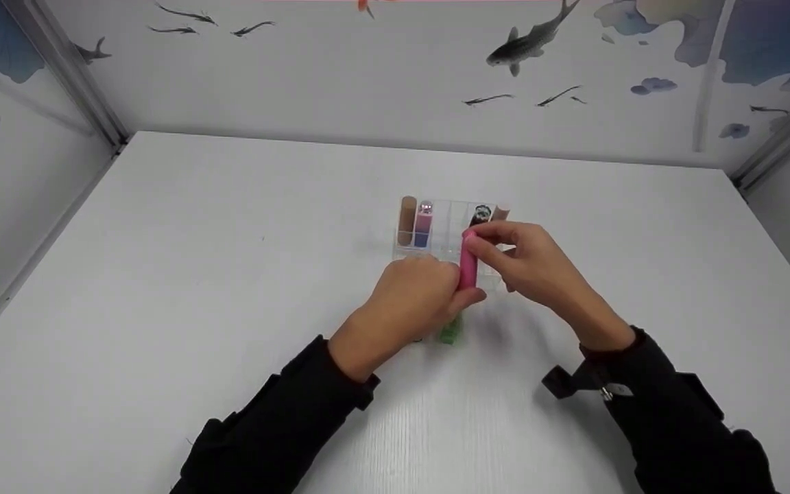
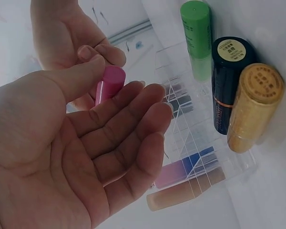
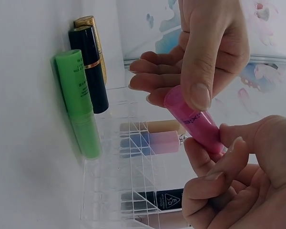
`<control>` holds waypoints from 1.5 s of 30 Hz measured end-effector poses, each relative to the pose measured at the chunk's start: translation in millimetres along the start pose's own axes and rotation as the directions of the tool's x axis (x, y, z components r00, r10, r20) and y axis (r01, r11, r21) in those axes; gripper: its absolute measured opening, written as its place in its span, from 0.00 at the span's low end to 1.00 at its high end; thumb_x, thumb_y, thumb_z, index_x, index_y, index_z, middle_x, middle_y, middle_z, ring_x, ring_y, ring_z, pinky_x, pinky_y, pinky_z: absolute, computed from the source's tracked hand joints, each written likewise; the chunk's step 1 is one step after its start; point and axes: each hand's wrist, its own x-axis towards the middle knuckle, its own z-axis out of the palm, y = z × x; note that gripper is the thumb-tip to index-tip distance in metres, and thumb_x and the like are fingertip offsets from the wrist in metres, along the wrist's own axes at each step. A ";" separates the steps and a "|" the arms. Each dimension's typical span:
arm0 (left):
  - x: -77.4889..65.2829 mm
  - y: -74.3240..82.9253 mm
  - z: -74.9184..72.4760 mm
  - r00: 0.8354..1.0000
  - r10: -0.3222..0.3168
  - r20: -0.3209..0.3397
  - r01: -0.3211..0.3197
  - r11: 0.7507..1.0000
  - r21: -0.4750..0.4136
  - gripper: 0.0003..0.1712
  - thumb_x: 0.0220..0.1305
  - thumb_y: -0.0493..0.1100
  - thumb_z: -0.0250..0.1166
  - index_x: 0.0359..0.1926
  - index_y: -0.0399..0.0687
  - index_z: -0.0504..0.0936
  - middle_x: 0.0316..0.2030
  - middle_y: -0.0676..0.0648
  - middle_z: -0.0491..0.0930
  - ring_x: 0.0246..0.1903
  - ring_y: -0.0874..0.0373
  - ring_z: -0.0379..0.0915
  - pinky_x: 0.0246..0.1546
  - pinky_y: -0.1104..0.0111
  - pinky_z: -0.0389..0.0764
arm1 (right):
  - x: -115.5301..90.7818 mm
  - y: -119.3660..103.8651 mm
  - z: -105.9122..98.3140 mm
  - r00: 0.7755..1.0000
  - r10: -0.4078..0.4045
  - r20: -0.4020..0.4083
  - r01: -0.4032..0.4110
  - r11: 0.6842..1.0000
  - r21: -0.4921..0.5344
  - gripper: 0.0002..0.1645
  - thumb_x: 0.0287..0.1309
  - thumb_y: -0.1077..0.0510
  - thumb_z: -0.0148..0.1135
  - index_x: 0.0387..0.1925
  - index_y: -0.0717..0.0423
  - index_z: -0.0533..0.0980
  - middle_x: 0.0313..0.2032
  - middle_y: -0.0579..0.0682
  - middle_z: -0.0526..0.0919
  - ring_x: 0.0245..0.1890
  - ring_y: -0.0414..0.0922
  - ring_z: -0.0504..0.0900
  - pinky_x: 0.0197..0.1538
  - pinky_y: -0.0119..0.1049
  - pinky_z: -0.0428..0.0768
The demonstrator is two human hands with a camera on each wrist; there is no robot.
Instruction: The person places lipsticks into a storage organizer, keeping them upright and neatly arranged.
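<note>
A pink lipstick tube (image 1: 468, 262) with dark lettering is held upright between both hands in the head view. My left hand (image 1: 417, 291) pinches its lower end between thumb and forefinger, the other fingers loosely bent in the left wrist view. At the upper end, my right hand (image 1: 531, 264) grips the tube with thumb and fingertips. Behind and below the hands, a clear compartmented organizer (image 1: 448, 213) holds a brown tube (image 1: 407, 221), a pink-and-blue lipstick (image 1: 424, 223), a black tube with a shiny top (image 1: 481, 215) and a pale pink tube (image 1: 500, 212).
On the white table (image 1: 230, 274), in front of the organizer, stand a green tube (image 3: 76, 95), a black lipstick (image 3: 92, 67) and a gold lipstick (image 2: 257, 105). Printed panels with fish (image 1: 529, 44) wall the table's back and sides.
</note>
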 end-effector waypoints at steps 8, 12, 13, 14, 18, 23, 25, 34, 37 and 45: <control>0.7 -0.7 -0.1 1.000 -0.006 0.014 0.006 1.000 0.003 0.27 0.87 0.59 0.69 0.39 0.40 0.87 0.19 0.52 0.65 0.24 0.59 0.64 0.27 0.72 0.65 | 1.1 -0.5 0.9 1.000 0.001 0.003 -0.001 1.000 -0.010 0.25 0.88 0.51 0.67 0.70 0.65 0.85 0.62 0.65 0.89 0.42 0.53 0.92 0.30 0.29 0.79; 0.4 -1.3 -0.3 1.000 -0.005 0.012 0.005 1.000 0.001 0.26 0.87 0.59 0.69 0.39 0.41 0.87 0.19 0.52 0.65 0.24 0.59 0.64 0.27 0.72 0.64 | 1.5 -0.4 1.3 1.000 -0.001 0.000 0.001 1.000 -0.010 0.25 0.88 0.50 0.67 0.70 0.64 0.86 0.62 0.65 0.90 0.41 0.53 0.92 0.30 0.29 0.78; 0.4 -1.7 -0.1 1.000 -0.005 0.009 0.005 1.000 0.000 0.26 0.87 0.59 0.69 0.39 0.40 0.87 0.19 0.52 0.65 0.23 0.59 0.64 0.27 0.72 0.64 | 1.6 -0.2 1.3 1.000 -0.004 -0.001 0.004 1.000 -0.007 0.25 0.88 0.50 0.67 0.70 0.64 0.86 0.62 0.65 0.90 0.41 0.52 0.92 0.30 0.29 0.78; 0.4 -2.0 0.1 1.000 -0.004 0.005 0.004 1.000 -0.001 0.26 0.87 0.59 0.69 0.39 0.40 0.88 0.19 0.52 0.65 0.23 0.59 0.64 0.27 0.71 0.64 | 1.7 -0.1 1.4 1.000 -0.007 -0.003 0.007 1.000 -0.002 0.24 0.88 0.51 0.67 0.69 0.65 0.86 0.62 0.65 0.90 0.41 0.52 0.92 0.30 0.29 0.78; 0.8 -3.6 0.6 1.000 -0.005 -0.008 0.005 1.000 -0.016 0.26 0.86 0.58 0.70 0.41 0.39 0.90 0.19 0.53 0.65 0.24 0.59 0.65 0.27 0.71 0.64 | 1.8 0.6 1.3 1.000 -0.024 -0.012 0.024 1.000 0.001 0.24 0.87 0.51 0.68 0.69 0.65 0.86 0.62 0.65 0.90 0.42 0.54 0.93 0.29 0.29 0.77; 1.3 -8.0 -6.2 0.999 -0.027 0.026 0.028 0.998 -0.058 0.25 0.85 0.58 0.72 0.45 0.37 0.93 0.20 0.51 0.71 0.24 0.60 0.67 0.28 0.71 0.65 | 1.0 -0.2 1.4 0.998 -0.050 -0.037 0.050 0.999 0.003 0.23 0.87 0.51 0.69 0.68 0.64 0.86 0.61 0.64 0.91 0.45 0.60 0.94 0.29 0.30 0.79; 0.9 -11.6 -11.4 0.999 -0.043 0.033 0.045 0.997 -0.063 0.25 0.84 0.58 0.73 0.48 0.38 0.94 0.22 0.48 0.79 0.25 0.59 0.69 0.29 0.71 0.67 | 0.3 -0.9 1.0 0.996 -0.062 -0.057 0.063 0.998 0.016 0.22 0.86 0.52 0.69 0.68 0.63 0.86 0.60 0.64 0.91 0.44 0.59 0.94 0.29 0.30 0.79; 0.9 -30.8 -27.5 0.966 -0.242 -0.096 0.235 0.969 -0.078 0.25 0.83 0.54 0.76 0.63 0.38 0.90 0.41 0.39 0.94 0.33 0.52 0.82 0.35 0.67 0.77 | -0.1 2.2 2.2 0.959 -0.161 -0.233 0.177 0.983 0.050 0.21 0.84 0.61 0.71 0.70 0.62 0.85 0.54 0.62 0.90 0.27 0.42 0.86 0.31 0.26 0.80; 1.9 -34.8 -26.3 0.942 -0.311 -0.124 0.305 0.950 -0.063 0.30 0.82 0.55 0.76 0.69 0.37 0.85 0.46 0.38 0.95 0.37 0.49 0.86 0.37 0.64 0.81 | 0.6 3.6 4.0 0.945 -0.189 -0.266 0.204 0.978 0.031 0.21 0.82 0.63 0.72 0.71 0.61 0.85 0.54 0.62 0.90 0.24 0.44 0.82 0.33 0.24 0.82; 18.3 -65.0 -0.8 0.927 -0.372 -0.057 0.370 0.928 -0.035 0.31 0.79 0.60 0.78 0.61 0.37 0.86 0.33 0.45 0.82 0.33 0.53 0.75 0.33 0.64 0.72 | 9.7 7.7 4.9 0.932 -0.231 -0.279 0.225 0.973 -0.054 0.21 0.81 0.63 0.73 0.70 0.60 0.87 0.47 0.62 0.89 0.21 0.36 0.73 0.31 0.22 0.77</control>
